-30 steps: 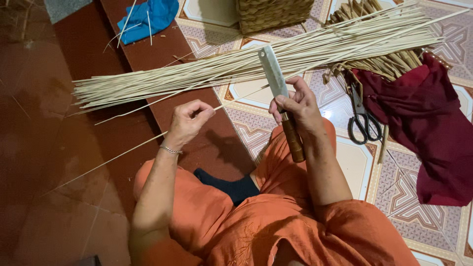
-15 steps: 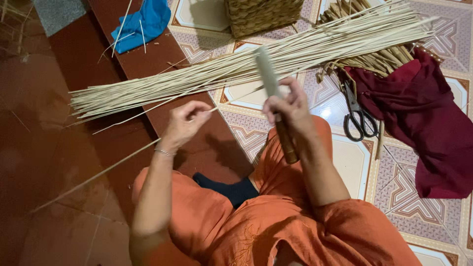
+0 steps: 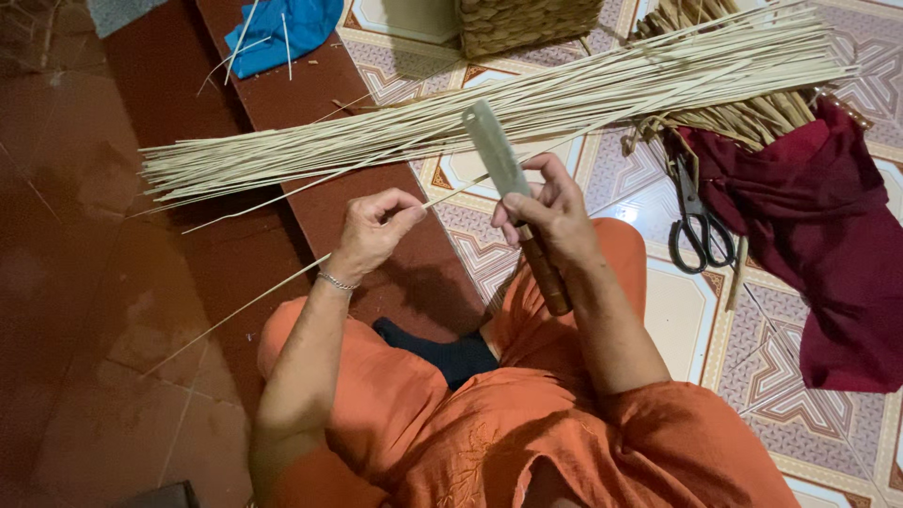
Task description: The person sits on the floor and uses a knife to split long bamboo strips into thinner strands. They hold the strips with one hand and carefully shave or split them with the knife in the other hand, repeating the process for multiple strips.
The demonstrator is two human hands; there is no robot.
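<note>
**A thin strip held against a broad blade**

Nearest, the person sits on the floor in orange clothes. The left hand (image 3: 374, 233) is closed in a pinch on a single pale strip (image 3: 282, 282), thumb and forefinger meeting over it. From that pinch the strip runs down and away to the left, its far end trailing over the red floor (image 3: 85, 282), and it runs the other way up toward the right hand. It looks very light and springy, stiff along its length yet easy to snap or split if bent sharply; I would judge it best held as it is, close to the blade, since a grip farther off would let it whip and bow.

The right hand (image 3: 553, 214) is wrapped shut around a knife (image 3: 513, 198), gripping at the top of the brown wooden handle, with the broad pale blade standing up above the fingers. The strip meets the blade just beside the thumb. The knife looks the heavier, rigid thing, safe only by its handle.

Just beyond both hands lies a long bundle of strips (image 3: 489, 122), slanting across the floor. To the right of the right hand lie black-handled scissors (image 3: 698, 226) on the patterned tiles, touching a dark red cloth (image 3: 828, 245). Farthest off are a woven basket (image 3: 527, 23) and, beyond the left hand, a blue cloth (image 3: 282, 28).
</note>
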